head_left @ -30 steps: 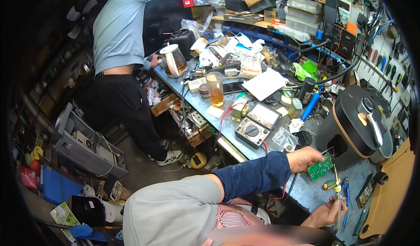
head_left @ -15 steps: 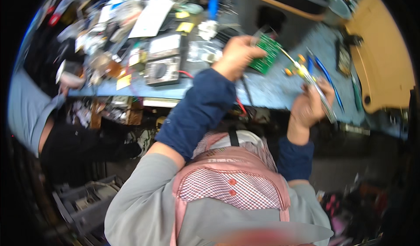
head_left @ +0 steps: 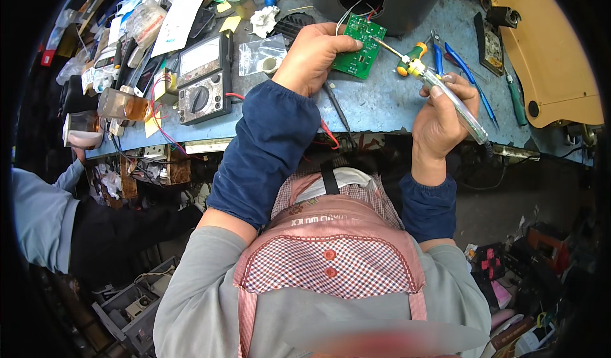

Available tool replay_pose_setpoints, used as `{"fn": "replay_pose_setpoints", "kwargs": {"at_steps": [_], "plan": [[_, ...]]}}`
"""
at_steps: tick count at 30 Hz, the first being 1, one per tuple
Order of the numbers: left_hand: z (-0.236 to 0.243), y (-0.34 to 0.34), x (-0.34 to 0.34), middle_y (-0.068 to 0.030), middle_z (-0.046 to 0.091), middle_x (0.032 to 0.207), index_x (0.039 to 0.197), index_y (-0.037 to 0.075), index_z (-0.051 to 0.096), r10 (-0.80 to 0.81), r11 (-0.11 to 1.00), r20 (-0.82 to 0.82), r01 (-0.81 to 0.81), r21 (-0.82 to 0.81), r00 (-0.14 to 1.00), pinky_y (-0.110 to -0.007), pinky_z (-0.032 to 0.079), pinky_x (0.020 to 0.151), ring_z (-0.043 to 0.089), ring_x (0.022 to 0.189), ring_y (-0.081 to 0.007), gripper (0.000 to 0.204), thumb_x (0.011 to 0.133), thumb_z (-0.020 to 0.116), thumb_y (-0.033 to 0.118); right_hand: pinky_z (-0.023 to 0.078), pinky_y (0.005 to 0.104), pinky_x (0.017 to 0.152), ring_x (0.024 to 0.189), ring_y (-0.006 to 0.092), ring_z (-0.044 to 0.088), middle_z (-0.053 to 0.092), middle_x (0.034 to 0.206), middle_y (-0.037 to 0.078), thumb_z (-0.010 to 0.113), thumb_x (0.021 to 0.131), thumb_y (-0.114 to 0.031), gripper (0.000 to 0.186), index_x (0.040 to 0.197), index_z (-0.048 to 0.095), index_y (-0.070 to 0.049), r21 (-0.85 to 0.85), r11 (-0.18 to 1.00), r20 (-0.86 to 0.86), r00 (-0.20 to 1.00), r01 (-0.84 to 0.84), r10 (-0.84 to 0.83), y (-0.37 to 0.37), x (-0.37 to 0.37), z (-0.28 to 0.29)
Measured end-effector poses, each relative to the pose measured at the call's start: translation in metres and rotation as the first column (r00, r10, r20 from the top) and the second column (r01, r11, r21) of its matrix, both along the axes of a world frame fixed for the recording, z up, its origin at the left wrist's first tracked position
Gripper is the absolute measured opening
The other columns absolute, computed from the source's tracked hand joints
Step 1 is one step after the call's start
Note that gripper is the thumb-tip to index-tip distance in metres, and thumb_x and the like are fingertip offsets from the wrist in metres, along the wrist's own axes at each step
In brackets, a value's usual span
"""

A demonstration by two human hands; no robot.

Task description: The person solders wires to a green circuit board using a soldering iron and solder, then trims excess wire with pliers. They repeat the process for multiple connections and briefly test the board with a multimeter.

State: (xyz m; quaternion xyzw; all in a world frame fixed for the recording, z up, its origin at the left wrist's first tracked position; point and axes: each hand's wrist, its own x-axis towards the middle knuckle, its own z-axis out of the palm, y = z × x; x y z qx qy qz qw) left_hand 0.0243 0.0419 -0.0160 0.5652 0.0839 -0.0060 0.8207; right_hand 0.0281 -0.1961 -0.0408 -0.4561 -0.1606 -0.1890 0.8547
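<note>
My left hand [head_left: 310, 57] pinches the left edge of a green circuit board [head_left: 364, 62] between thumb and fingers, tilted above the bench. Thin wires run from the board's top edge toward a dark grey housing [head_left: 407, 5] with an opening. In my right hand [head_left: 443, 113] is a soldering iron [head_left: 453, 102] with a clear handle, held like a pen. Its metal tip lies over the board's right edge; whether it touches cannot be made out. Behind the iron, a screwdriver [head_left: 417, 51] with a green and yellow handle rests on the blue bench.
Blue-handled pliers [head_left: 468, 71], a green-handled tool [head_left: 516, 103] and a tan panel [head_left: 550, 52] are at the right. Left of my hands are an analog multimeter [head_left: 205, 81], a plastic bag [head_left: 261, 56] and a jar of amber liquid [head_left: 124, 105]. Another person [head_left: 48, 208] is at far left.
The view has shifted, so the bench things appear further left and higher, and the blur is gone. The iron's tip now overlaps the board's right edge slightly more. Both hands keep their holds.
</note>
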Motion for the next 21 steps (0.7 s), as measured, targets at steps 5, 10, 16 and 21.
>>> {"fn": "replay_pose_setpoints", "kwargs": {"at_steps": [5,10,16,21], "plan": [[0.0003,-0.0018,-0.0013,-0.0148,0.079,0.102,0.113,-0.010,0.074,0.009,1.000,-0.012,-0.009,-0.006,1.000,-0.032,0.063,0.083,0.078,0.087,-0.0203,0.025,0.092,0.076,0.001,0.062,0.0349,0.071,0.078,0.0214,0.067,0.061,0.108,0.017,0.076,0.081,0.005,0.025,0.099,0.059,0.000,0.002,1.000,-0.006,1.000,0.002,-0.002,0.0003,-0.0004,0.0002],[0.0065,-0.0033,-0.0046,-0.0146,0.079,0.101,0.112,-0.011,0.074,-0.007,1.000,-0.028,0.007,0.010,1.000,-0.032,0.064,0.081,0.078,0.086,-0.0202,0.024,0.092,0.076,0.001,0.063,0.0350,0.072,0.078,0.0217,0.068,0.061,0.109,0.017,0.076,0.081,0.005,0.025,0.099,0.059,-0.001,0.000,1.000,0.000,1.000,-0.011,0.011,-0.0007,0.0001,0.0003],[0.0044,0.0000,-0.0035,-0.0159,0.080,0.103,0.114,-0.011,0.073,0.005,1.000,-0.035,-0.006,-0.013,0.999,-0.033,0.065,0.084,0.079,0.089,-0.0217,0.025,0.092,0.077,-0.001,0.063,0.0352,0.072,0.079,0.0218,0.068,0.061,0.110,0.017,0.076,0.081,0.006,0.025,0.099,0.060,0.000,-0.014,1.000,-0.006,1.000,-0.020,0.019,-0.0012,0.0003,-0.0002],[-0.0034,0.0016,0.0009,-0.0187,0.079,0.113,0.129,-0.013,0.065,0.082,0.992,0.035,-0.078,-0.101,0.996,-0.035,0.066,0.091,0.080,0.096,-0.0243,0.042,0.090,0.078,-0.007,0.063,0.0357,0.072,0.081,0.0221,0.068,0.061,0.111,0.017,0.076,0.081,0.006,0.025,0.099,0.060,0.000,-0.014,1.000,-0.016,1.000,-0.024,0.024,-0.0002,0.0001,0.0001]]}}
